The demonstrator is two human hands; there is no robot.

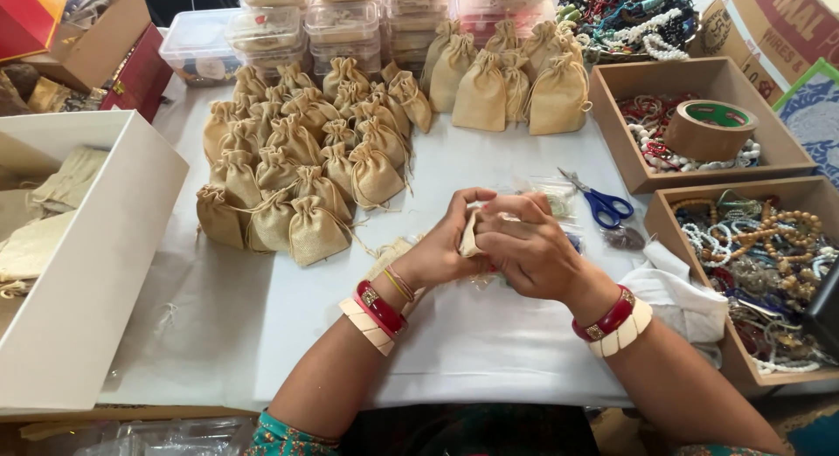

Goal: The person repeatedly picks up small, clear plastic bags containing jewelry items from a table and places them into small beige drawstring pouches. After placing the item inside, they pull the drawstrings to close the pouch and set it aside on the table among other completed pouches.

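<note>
You are gripping the small cream cloth pouch with left hand and right hand; keep its mouth held open.

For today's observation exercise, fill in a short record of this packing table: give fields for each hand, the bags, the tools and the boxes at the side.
left hand: grips a small cream pouch together with the other hand
right hand: closed over the same pouch, above the white table cover
wrists: red and cream bangles on both
filled bags: tied burlap pouches grouped at the far left, larger ones behind
tools: blue-handled scissors; brown tape roll
side boxes: bead jewellery in wooden trays; white box with flat pouches
</note>
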